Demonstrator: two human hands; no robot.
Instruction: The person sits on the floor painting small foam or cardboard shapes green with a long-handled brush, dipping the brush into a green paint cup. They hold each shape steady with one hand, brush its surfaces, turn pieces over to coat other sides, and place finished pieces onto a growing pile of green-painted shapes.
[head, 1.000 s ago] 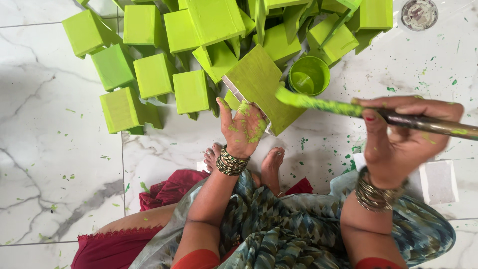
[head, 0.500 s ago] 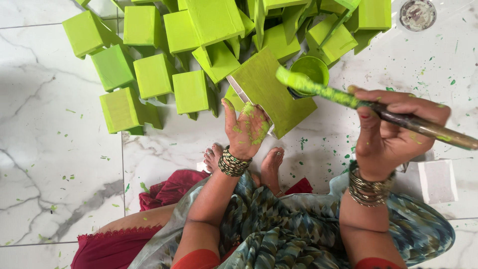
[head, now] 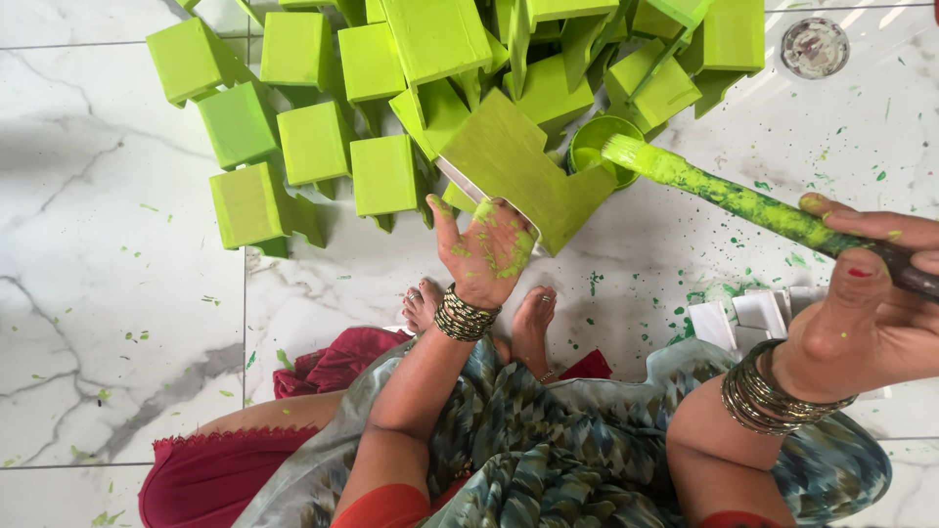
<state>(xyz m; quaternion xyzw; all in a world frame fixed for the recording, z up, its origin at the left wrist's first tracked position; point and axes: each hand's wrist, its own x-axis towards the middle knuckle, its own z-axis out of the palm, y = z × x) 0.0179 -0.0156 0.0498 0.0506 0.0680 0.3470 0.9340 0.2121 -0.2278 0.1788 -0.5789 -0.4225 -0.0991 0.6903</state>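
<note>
Many green painted boxes (head: 313,142) lie on the marble floor (head: 108,293) at left, the paint-smeared left hand (head: 486,252) pinches a green painted piece (head: 518,166) propped up beside the paint cup (head: 599,145), and the right hand (head: 866,313) is closed around a paintbrush (head: 743,200) whose tip sits at the cup.

floor: white marble tiles (head: 108,323) with grey veins | grout lines (head: 244,323) between tiles | marks: green paint specks (head: 782,259) (densest at right) | fixture: round metal floor drain (head: 815,47) | light: bright, even
</note>
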